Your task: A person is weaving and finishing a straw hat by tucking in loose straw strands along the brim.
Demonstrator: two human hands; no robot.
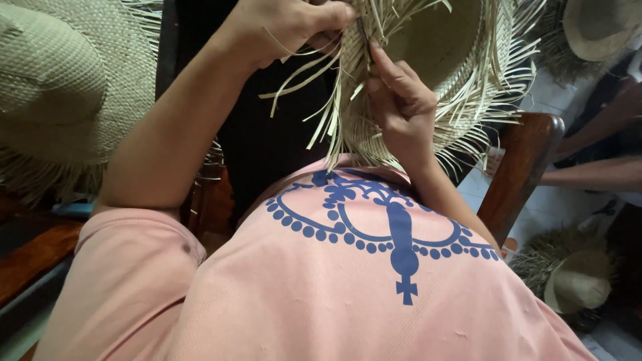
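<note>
- Straw hat point(435, 60), unfinished, is held up in front of the chest at top centre of the head view, crown opening toward the camera, brim edge a fringe of loose straw strands point(321, 87).
- Left hand point(281, 27): fingers curled closed, pinching the brim edge at the top; thumb and fingertips pressed together on the weave. A few thin strands trail out under the palm.
- Right hand point(401, 107): below it, index finger extended up along the brim edge, remaining fingers folded around a bundle of strands. Closed grip, only that one finger straight.
- Both hands touch the same stretch of brim, close together, nearly meeting.
- Step in hand, my read: weaving or tucking the fringe into the brim edge. Left pins the woven part, right feeds or presses a strand in.
- Next move likely calls for keeping the left pinch firm so the weave doesn't loosen, and picking a single strand out of the bundle, not several.
- Strands look thin and stiff; a sharp bend could crack one.
- Around: another fringed straw hat point(67, 93) at upper left, a wooden chair arm point(521, 167) at right, a smaller hat point(575, 281) on the floor lower right, another person's arm point(595, 174) at far right, apart from this work.
- Pink shirt point(334, 287) with blue print fills the lower frame.
</note>
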